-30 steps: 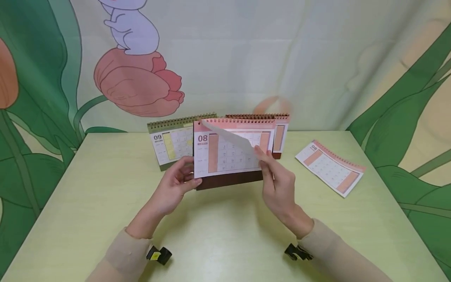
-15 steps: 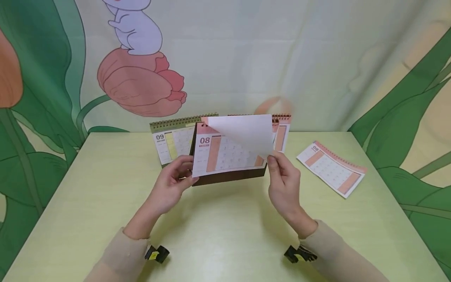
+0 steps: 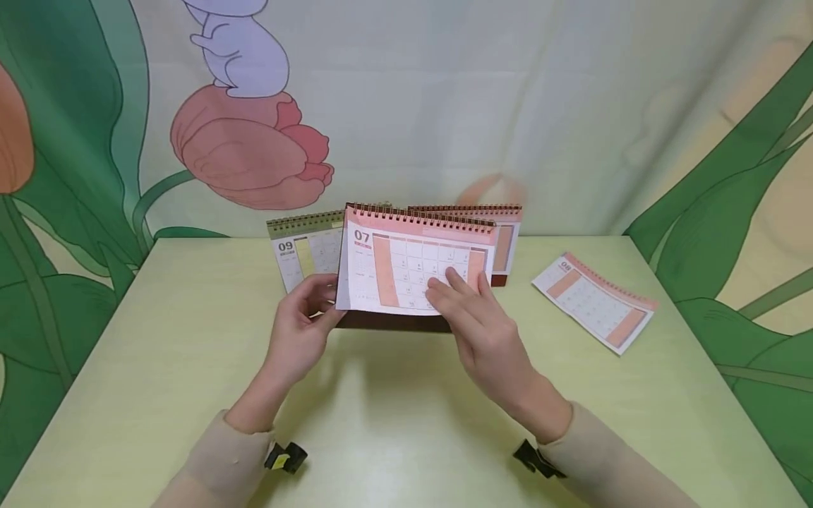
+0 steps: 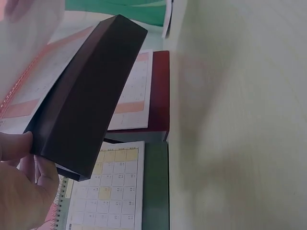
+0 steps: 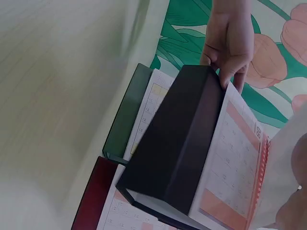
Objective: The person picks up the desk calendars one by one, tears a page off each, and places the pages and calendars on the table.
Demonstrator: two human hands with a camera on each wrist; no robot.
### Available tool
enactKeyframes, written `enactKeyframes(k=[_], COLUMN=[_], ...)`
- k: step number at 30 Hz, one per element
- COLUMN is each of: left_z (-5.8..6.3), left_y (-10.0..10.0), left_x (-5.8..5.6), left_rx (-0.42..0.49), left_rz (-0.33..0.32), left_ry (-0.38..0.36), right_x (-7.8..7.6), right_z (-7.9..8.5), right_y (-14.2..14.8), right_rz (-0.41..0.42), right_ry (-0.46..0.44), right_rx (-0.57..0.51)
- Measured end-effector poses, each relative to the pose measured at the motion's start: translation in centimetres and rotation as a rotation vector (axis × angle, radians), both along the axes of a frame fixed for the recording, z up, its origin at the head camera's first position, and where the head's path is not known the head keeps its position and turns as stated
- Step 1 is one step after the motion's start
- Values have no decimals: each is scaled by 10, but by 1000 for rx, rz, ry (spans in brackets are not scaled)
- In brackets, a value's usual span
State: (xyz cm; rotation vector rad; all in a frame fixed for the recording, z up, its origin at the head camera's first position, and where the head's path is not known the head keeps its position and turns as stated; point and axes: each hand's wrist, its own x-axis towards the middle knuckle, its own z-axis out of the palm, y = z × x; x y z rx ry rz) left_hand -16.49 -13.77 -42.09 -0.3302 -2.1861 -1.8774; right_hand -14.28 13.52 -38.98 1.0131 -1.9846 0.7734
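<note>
My left hand (image 3: 298,331) grips the left end of a pink spiral desk calendar (image 3: 413,271), thumb in front near the page's lower corner. Held up over the table, the calendar shows a page marked 07 in the head view. Extended fingers of my right hand (image 3: 492,342) lie against that page's lower right part. Both wrist views show the calendar's dark cardboard stand (image 4: 91,100) from below. In the right wrist view a page marked 08 (image 5: 230,167) lies beneath a raised white sheet (image 5: 283,158), which partly covers my right hand's fingers.
Behind stand a green calendar (image 3: 295,254) marked 09 and another pink calendar (image 3: 506,247) on a dark red stand, both partly covered by the held one. A loose page (image 3: 593,303) marked 08 lies on the table's right. A printed curtain (image 3: 406,106) hangs behind the table.
The white-backed sheet that my right hand was pinching has come down over page 08, so 07 now shows in front. My right hand has let go of its edge and extended its fingers over it.
</note>
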Motion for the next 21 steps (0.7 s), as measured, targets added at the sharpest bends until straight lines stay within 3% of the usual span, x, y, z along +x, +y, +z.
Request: enactKeyframes(k=[3,6,12,21], left_z=[2,2,2,1], left_y=[1,1,0,-3], left_x=[1,3,5,3], left_rx=[19,26,16,-38], left_rz=[1,4,-1,14], left_ry=[-1,-3,1,-18], right_x=[0,-1,-7,-6], right_z=[-3,-5,-6,-4], right_y=[-2,-1,8,22], right_rz=[-10,14,124,236], right_ry=[32,-14,-226,-522], right_rx=[40,-33,-324,-492])
